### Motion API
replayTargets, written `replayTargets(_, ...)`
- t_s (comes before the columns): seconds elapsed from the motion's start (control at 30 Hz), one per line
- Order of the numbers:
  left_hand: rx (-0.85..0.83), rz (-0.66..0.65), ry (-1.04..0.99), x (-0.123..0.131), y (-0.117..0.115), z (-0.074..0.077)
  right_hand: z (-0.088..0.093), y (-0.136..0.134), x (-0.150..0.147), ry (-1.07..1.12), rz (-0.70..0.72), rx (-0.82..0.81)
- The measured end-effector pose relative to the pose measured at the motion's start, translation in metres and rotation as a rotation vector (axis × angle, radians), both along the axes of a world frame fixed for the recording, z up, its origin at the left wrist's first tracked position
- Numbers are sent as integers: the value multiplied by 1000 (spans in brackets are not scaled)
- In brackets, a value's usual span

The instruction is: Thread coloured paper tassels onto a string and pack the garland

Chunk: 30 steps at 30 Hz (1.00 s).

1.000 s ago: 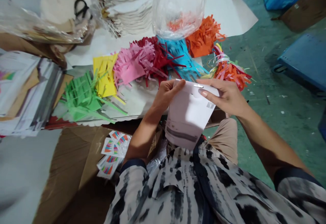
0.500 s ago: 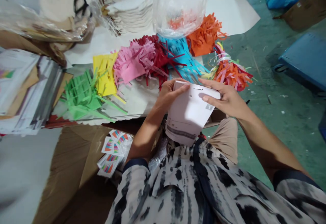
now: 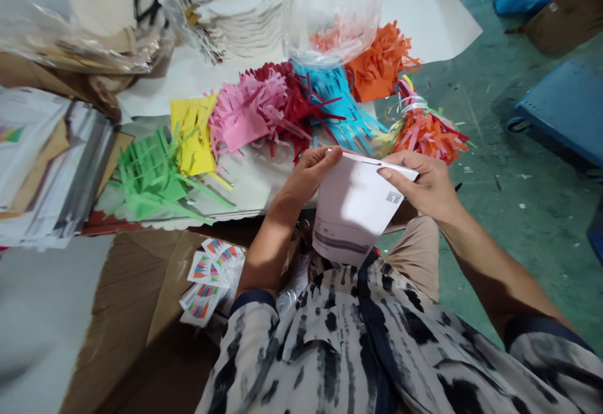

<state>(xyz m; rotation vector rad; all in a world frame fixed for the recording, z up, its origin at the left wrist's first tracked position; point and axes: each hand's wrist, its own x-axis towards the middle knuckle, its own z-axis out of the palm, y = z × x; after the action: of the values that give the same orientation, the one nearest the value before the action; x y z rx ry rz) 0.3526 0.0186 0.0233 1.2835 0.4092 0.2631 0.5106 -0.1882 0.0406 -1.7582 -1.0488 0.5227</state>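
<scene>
Between my two hands is a white printed card [image 3: 353, 207] with a hang slot near its top edge, a grey "1" box and dark bands at the bottom. My left hand [image 3: 313, 172] pinches its upper left corner, thumb on top. The upper right corner is gripped by my right hand [image 3: 424, 181], thumb on the near face and fingers behind. Just beyond the card lie blue tissue fringe [image 3: 336, 100] and a tied multicoloured tassel bundle [image 3: 419, 125]. What is on the card's far side is hidden.
Pink [image 3: 249, 109], yellow [image 3: 193, 134], green [image 3: 148, 172] and orange fringe [image 3: 384, 62] line the table. Stacked printed cards [image 3: 32, 163] stand at left, a clear plastic bag [image 3: 334, 12] behind. Below the edge, an open cardboard box [image 3: 141, 313] holds packaged cards [image 3: 211, 276]. Blue bins [image 3: 565, 112] stand at right.
The card has shifted slightly right, its upper edge now bent toward me. My right hand has moved right with it, and my left thumb sits closer to the corner.
</scene>
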Motion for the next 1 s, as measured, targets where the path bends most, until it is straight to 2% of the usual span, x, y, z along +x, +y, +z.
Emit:
replayTargets(0.17,48,-38,-17,-3,1,8,4,2,5,60,73,-40)
replayTargets(0.27,64,-49,4,-3,0,8,4,2,5,17,81,-54)
replayTargets(0.43,-62,94,72,-2,-7,6,2,-4,3,-17,6,-44)
replayTargets(0.63,-108,119,105,-3,-11,-1,2,-6,11,342,86,-72)
replayTargets(0.77,-80,135,109,-3,-15,-11,-4,-8,8,366,35,-66)
replayTargets(0.93,-71,111,15,-7,-26,-13,-18,-10,4,272,-192,39)
replayTargets(1.0,-89,98,4,-10,-27,-14,-20,-12,5,304,-200,53)
